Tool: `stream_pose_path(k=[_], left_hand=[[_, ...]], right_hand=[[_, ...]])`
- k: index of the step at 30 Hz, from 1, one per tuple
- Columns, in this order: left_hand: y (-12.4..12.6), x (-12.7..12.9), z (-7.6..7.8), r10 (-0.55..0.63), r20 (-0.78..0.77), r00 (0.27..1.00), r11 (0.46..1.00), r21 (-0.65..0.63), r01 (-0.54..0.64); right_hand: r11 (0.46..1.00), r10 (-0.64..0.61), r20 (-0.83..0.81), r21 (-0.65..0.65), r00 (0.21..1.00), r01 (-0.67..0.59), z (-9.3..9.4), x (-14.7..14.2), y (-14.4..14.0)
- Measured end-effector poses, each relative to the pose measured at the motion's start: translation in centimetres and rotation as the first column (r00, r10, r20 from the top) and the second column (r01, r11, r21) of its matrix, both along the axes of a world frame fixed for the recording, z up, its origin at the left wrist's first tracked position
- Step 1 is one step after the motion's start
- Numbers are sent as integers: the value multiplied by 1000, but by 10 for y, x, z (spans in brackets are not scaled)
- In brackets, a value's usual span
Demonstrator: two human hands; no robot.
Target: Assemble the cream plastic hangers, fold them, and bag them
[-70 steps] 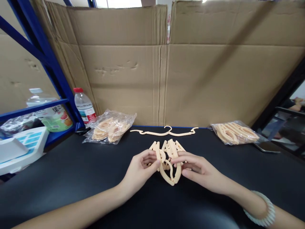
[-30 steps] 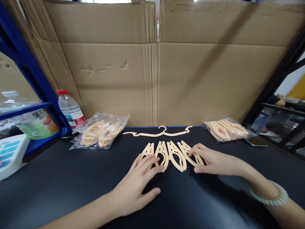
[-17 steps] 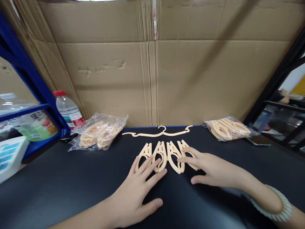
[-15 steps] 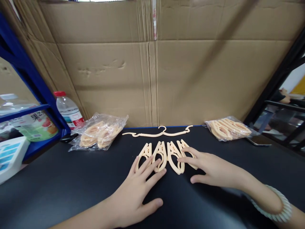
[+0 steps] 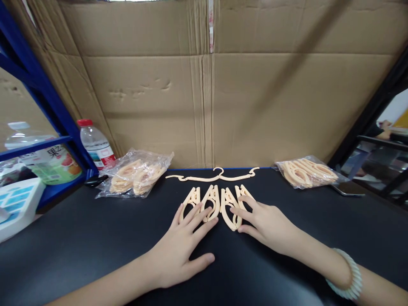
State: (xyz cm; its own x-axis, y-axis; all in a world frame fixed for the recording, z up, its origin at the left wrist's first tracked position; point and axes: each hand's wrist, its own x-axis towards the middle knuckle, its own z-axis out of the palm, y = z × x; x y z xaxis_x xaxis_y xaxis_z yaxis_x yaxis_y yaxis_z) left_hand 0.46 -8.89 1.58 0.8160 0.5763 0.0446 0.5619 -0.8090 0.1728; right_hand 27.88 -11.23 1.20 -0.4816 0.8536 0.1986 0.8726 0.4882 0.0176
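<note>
Several folded cream plastic hangers lie side by side on the black table. My left hand is spread flat, its fingertips resting on the lower ends of the two left folded hangers. Over the two right ones, my right hand has its fingers stretched out and apart. Its thumb tip is by the bottom of the third hanger, and its fingers partly cover the rightmost folded hanger. Behind the row, an unfolded cream hanger lies with its hook toward the cardboard.
Clear plastic bags of folded hangers lie at left and right. A red-capped bottle stands by the blue frame. A white case is at far left. A cardboard wall closes the back.
My right hand has slid left, its thumb coming closer to the third folded hanger. The right folded hangers have shifted slightly left. My left hand stays spread on its pair. The view has turned slightly.
</note>
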Motion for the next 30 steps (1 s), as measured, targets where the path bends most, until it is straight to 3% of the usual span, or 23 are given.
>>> stream_pose_path(k=[12,19,25,30], left_hand=[[18,-5,-5,19,84,996,999,42,-23],[14,-5,-4,33,132,991,998,45,-40],[15,-6,-5,38,144,989,998,35,-43],[15,-6,-7,35,167,985,999,30,-41]], right_hand=[[993,-46,-88,108,995,55,-8,-13,14],[990,-36,-154,126,987,56,-4,4,12],[1000,-28,-131,4,991,29,3,18,12],[997,-10,-219,-71,976,-6,10,17,11]])
